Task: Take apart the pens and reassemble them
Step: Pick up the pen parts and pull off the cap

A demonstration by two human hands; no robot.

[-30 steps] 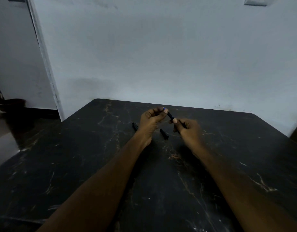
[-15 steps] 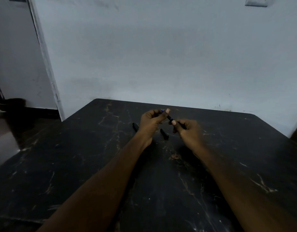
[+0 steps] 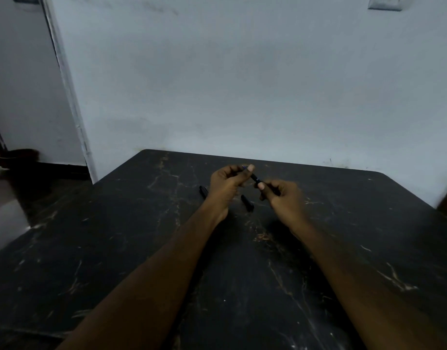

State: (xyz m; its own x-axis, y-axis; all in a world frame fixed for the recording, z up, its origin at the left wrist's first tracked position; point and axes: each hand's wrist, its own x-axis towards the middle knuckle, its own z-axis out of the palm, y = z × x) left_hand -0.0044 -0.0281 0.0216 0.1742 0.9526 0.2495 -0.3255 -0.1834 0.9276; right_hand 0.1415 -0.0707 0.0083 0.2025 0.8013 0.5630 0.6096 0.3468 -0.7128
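A black pen (image 3: 255,178) is held in the air between both hands above the dark table. My left hand (image 3: 228,184) pinches its far end, where a bit of blue shows by the thumb tip. My right hand (image 3: 280,195) grips the near end, with the thumb on the barrel. A short black pen part (image 3: 247,202) lies on the table just below the hands. Another black pen piece (image 3: 203,191) lies to the left of my left wrist, partly hidden by it.
The black marble table (image 3: 116,248) has a far edge close to the pale wall (image 3: 242,97). A doorway and dark floor lie off the table's left side. The right table corner is cut at an angle.
The hands stay close together on the pen; the left thumb has shifted slightly along the pen's far end. The loose pieces on the table have not moved.
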